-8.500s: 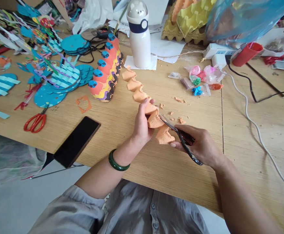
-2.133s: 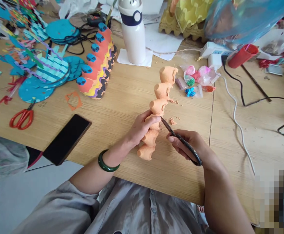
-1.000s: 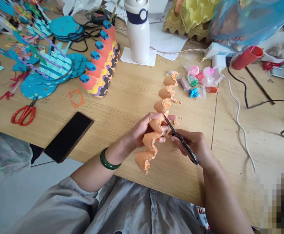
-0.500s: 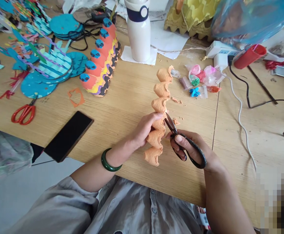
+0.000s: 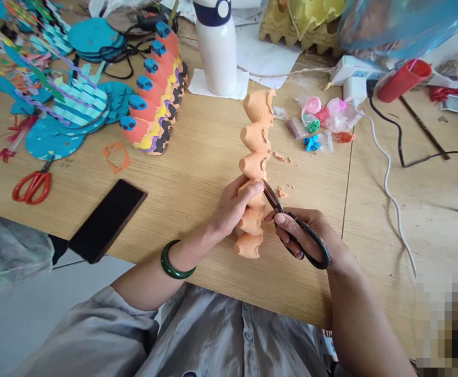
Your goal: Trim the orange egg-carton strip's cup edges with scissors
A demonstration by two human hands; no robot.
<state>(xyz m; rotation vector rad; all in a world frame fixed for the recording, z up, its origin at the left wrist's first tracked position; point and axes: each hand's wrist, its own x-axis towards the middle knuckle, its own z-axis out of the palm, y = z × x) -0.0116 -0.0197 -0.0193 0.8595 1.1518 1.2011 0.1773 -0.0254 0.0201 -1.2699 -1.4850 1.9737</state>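
Observation:
An orange egg carton strip (image 5: 254,166) with several cups runs away from me over the wooden table. My left hand (image 5: 232,205) is closed around its middle, thumb on top near the cut edge. In my right hand (image 5: 307,230) is a pair of black-handled scissors (image 5: 275,198), with fingers through the loops. The blades look nearly closed, and their tips touch the strip's right edge beside my left thumb. Small orange scraps (image 5: 281,192) lie just right of the strip.
A painted egg carton caterpillar (image 5: 160,99), red scissors (image 5: 32,187) and a phone (image 5: 108,221) lie to the left. Behind stands a white bottle (image 5: 216,55). Bagged coloured clay (image 5: 313,125), a power strip (image 5: 354,70) and a white cable (image 5: 388,180) are at the right.
The far end of the strip has tilted up toward the camera. The scissors' blades have come closer together at its edge. The whole view has shifted slightly.

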